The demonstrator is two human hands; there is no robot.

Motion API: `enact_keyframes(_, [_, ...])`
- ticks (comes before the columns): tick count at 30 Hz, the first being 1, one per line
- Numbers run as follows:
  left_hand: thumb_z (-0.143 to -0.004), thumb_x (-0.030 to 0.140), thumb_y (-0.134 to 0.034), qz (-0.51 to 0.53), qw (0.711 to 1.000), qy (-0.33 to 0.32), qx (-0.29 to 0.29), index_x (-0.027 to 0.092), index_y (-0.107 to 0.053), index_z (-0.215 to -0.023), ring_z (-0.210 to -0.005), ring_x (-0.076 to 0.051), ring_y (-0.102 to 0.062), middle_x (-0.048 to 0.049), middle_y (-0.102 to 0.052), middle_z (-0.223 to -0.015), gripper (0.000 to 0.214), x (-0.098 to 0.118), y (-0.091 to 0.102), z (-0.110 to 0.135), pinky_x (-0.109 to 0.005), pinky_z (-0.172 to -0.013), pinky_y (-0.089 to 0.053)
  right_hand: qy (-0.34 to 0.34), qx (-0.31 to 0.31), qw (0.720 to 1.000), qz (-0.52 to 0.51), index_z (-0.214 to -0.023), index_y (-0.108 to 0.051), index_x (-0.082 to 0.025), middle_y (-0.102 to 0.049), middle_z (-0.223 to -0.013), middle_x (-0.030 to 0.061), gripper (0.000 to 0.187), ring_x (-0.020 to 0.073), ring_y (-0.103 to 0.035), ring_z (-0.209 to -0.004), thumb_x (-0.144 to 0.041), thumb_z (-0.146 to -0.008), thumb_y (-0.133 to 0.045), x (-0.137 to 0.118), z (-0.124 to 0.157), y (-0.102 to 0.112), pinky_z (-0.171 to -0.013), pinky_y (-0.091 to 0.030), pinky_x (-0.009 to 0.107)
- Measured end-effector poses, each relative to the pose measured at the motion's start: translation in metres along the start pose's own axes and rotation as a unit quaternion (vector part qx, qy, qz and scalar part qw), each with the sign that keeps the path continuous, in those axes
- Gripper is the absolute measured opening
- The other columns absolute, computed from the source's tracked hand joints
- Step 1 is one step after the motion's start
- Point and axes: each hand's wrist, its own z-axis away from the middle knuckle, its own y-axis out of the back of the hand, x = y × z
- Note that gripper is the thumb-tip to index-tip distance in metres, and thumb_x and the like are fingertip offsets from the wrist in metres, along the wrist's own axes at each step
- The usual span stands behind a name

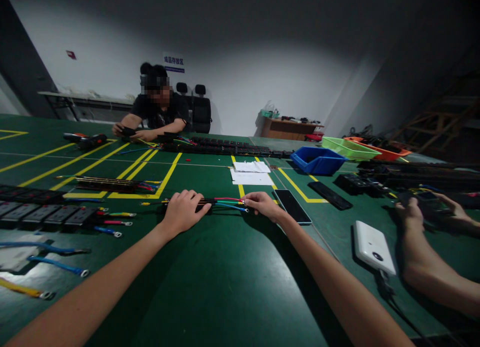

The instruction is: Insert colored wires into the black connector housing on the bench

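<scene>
Slim coloured wires (227,205), red and blue among them, are running rightward from a dark strip (199,203) that is lying on the green tabletop (221,282), between the wearer's two hands. The left hand (184,210) is resting over the strip, thumb spreading away from the fingers; whether they are gripping it, I cannot tell. The right hand (261,204) is pinching the wires near their right end, thumb and fingers clamping together there, while the blue wire's ring lug is sticking out just below. A phone (293,206) is lying beside the right hand, and paper sheets (251,176) are lying beyond. To the left, black socket strips (45,214) are sitting near a cable bundle (112,184). Farther right, a blue bin (324,166) is standing near a white device (373,247), and another person's hands (412,212) are holding a dark object. Across the tabletop, a co-worker (161,112) is leaning over something dark.
</scene>
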Motion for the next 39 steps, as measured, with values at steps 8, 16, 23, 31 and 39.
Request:
enact_keyframes(8, [-0.098, 0.060, -0.037, 0.004, 1.000, 0.010, 0.002, 0.018, -0.070, -0.105, -0.092, -0.028, -0.061, -0.0120, -0.069, -0.102, 0.054, 0.001, 0.000, 0.000, -0.041, -0.077, -0.044, 0.004, 0.003, 1.000, 0.004, -0.093, -0.075, -0.018, -0.066, -0.078, 0.0020, 0.032, 0.0097, -0.053, -0.061, -0.045, -0.075, -0.077, 0.000, 0.000, -0.002, -0.042, -0.037, 0.017])
enact_keyframes(16, [-0.098, 0.060, -0.036, -0.009, 1.000, 0.013, -0.003, 0.017, -0.069, -0.105, -0.091, -0.028, -0.061, -0.0122, -0.069, -0.100, 0.054, 0.001, 0.000, 0.000, -0.040, -0.076, -0.043, 0.010, 0.019, 1.000, 0.000, -0.091, -0.070, -0.018, -0.065, -0.078, 0.0009, 0.029, 0.0089, -0.052, -0.060, -0.043, -0.076, -0.074, 0.002, -0.001, -0.005, -0.042, -0.037, 0.016])
enact_keyframes(23, [-0.097, 0.061, -0.036, -0.011, 1.000, 0.021, 0.012, 0.019, -0.070, -0.103, -0.091, -0.029, -0.060, -0.0126, -0.069, -0.099, 0.055, 0.001, -0.001, 0.001, -0.041, -0.076, -0.042, 0.005, 0.035, 0.999, -0.027, -0.094, -0.067, -0.018, -0.066, -0.076, 0.0007, 0.032, 0.0074, -0.050, -0.055, -0.046, -0.078, -0.073, 0.002, 0.000, -0.005, -0.042, -0.039, 0.017])
enact_keyframes(31, [-0.098, 0.061, -0.035, -0.024, 0.999, 0.023, 0.014, 0.018, -0.069, -0.105, -0.092, -0.029, -0.060, -0.0129, -0.069, -0.100, 0.055, 0.000, -0.002, 0.001, -0.040, -0.075, -0.042, -0.021, 0.030, 0.996, -0.076, -0.104, -0.063, -0.020, -0.069, -0.085, 0.0022, 0.035, 0.0102, -0.059, -0.064, -0.033, -0.074, -0.076, 0.003, 0.000, 0.002, -0.045, -0.045, 0.018])
enact_keyframes(39, [-0.099, 0.060, -0.033, -0.030, 0.999, 0.020, 0.011, 0.017, -0.068, -0.106, -0.092, -0.028, -0.060, -0.0125, -0.068, -0.101, 0.056, -0.003, -0.004, 0.002, -0.040, -0.075, -0.042, -0.003, -0.076, 0.995, -0.057, -0.118, -0.052, -0.022, -0.066, -0.079, -0.0035, 0.062, 0.0117, -0.061, -0.069, -0.039, -0.069, -0.085, 0.001, 0.006, 0.008, -0.056, -0.048, 0.021])
